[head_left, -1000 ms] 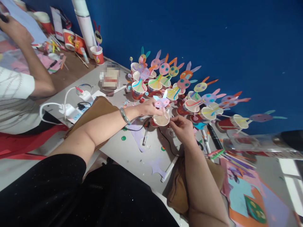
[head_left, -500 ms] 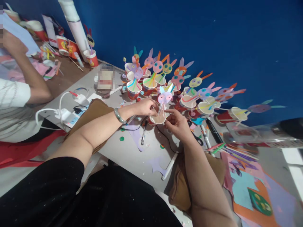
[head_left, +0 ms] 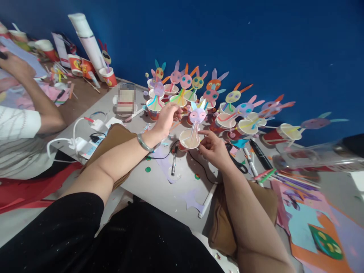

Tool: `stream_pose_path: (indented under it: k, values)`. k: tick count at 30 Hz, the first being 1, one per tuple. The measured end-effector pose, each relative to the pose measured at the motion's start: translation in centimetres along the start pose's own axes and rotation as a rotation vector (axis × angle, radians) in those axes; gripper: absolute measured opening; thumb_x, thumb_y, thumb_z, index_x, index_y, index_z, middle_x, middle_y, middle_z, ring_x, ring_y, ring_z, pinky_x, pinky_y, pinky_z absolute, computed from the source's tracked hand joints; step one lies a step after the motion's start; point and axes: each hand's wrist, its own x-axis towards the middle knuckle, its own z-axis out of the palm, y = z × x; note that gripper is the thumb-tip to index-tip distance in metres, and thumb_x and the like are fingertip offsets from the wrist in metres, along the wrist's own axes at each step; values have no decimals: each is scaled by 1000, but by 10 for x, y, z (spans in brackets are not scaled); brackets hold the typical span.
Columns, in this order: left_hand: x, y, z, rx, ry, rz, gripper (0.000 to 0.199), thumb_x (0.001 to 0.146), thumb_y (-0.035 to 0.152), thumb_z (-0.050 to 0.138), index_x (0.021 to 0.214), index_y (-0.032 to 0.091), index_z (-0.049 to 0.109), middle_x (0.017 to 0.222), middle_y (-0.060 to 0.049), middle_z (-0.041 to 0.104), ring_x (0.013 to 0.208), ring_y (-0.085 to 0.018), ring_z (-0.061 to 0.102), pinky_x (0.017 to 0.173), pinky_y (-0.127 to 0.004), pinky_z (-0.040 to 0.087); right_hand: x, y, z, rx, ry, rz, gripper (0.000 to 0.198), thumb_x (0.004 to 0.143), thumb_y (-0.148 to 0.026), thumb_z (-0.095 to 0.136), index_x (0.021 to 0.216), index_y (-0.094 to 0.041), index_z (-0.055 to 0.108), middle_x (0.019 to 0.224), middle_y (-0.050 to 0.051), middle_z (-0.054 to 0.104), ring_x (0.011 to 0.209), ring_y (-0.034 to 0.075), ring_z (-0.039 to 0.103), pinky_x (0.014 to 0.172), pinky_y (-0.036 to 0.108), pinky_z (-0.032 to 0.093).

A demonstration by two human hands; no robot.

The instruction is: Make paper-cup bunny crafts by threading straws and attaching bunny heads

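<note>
A paper cup (head_left: 184, 145) stands on the table before me, with a lilac paper rabbit head (head_left: 198, 116) rising from it on straw-like stems (head_left: 194, 131). My right hand (head_left: 213, 149) is at the cup's right side, its fingers bent against the wall and one fingertip near the rim. To the upper left of that cup, my left hand (head_left: 168, 118) is raised with loosely curled fingers apart and nothing visible in them. It is close to a cup with a pink rabbit head (head_left: 186, 81). Its palm side is partly hidden.
Several more rabbit-head cups (head_left: 239, 110) line the blue wall. A pen (head_left: 173, 163), purple paper scraps (head_left: 193, 200), scissors (head_left: 240, 165) and markers (head_left: 260, 154) lie around. A clear bottle (head_left: 315, 159) is at right, a power strip (head_left: 88, 149) at left. Another person's arm (head_left: 36, 91) is at far left.
My left hand has come away from the cup's rim and moved up and left. The right hand stays at the cup. The view has shifted slightly.
</note>
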Motion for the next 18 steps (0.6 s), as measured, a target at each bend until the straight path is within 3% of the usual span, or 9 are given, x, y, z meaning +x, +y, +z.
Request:
stream_pose_path:
  k: [6, 12, 18]
  values:
    - [-12, 2, 5, 99, -232, -97, 17, 88, 20, 54, 71, 19, 56, 68, 0, 64, 59, -8, 55, 57, -22, 42, 0, 1, 1, -16, -7, 22, 30, 78, -30, 67, 106, -22, 62, 64, -4, 61, 54, 13, 59, 52, 25, 43]
    - [-4, 0, -7, 389, -444, 53, 8, 69, 9, 62, 72, 16, 62, 69, 3, 62, 66, -9, 54, 66, -24, 43, 0, 1, 1, -55, 7, 23, 21, 76, -31, 68, 92, -23, 57, 64, -3, 62, 54, 14, 57, 53, 26, 41]
    - [-5, -4, -11, 540, -597, 148, 10, 70, 12, 67, 79, 14, 64, 81, 0, 67, 73, -11, 59, 70, -26, 45, 1, -3, 3, -118, 23, -2, 18, 73, -30, 65, 85, -23, 54, 61, -4, 56, 53, 11, 51, 53, 25, 38]
